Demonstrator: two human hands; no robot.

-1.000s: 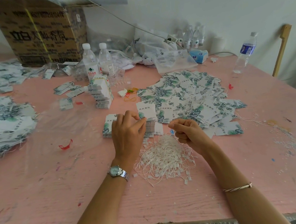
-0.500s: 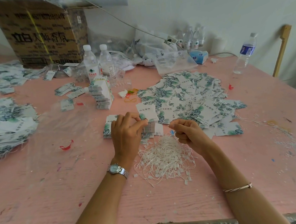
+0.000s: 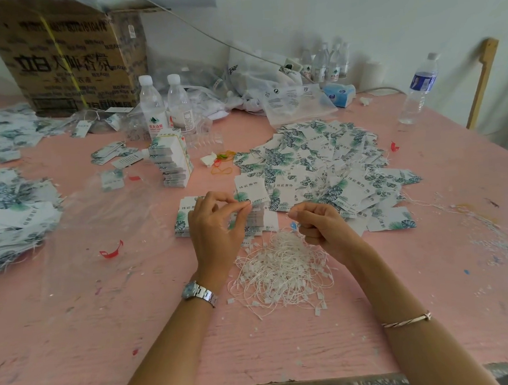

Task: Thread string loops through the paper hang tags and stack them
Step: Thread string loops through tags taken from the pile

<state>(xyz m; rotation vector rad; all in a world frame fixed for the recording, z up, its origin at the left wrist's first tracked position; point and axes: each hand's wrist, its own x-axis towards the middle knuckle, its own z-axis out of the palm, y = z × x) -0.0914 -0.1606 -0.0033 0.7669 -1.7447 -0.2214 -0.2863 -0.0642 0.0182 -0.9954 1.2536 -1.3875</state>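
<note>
Paper hang tag stack half-hidden behind left hand.

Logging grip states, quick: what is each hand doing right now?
Left hand: pinches a hang tag by its lower edge.
Right hand: fingers curled; what it holds, if anything, cannot be told.

Left hand edged slightly forward, closer to tag

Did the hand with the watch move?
No. The left hand stays up-left of the string pile, pinching the same tag.
</note>
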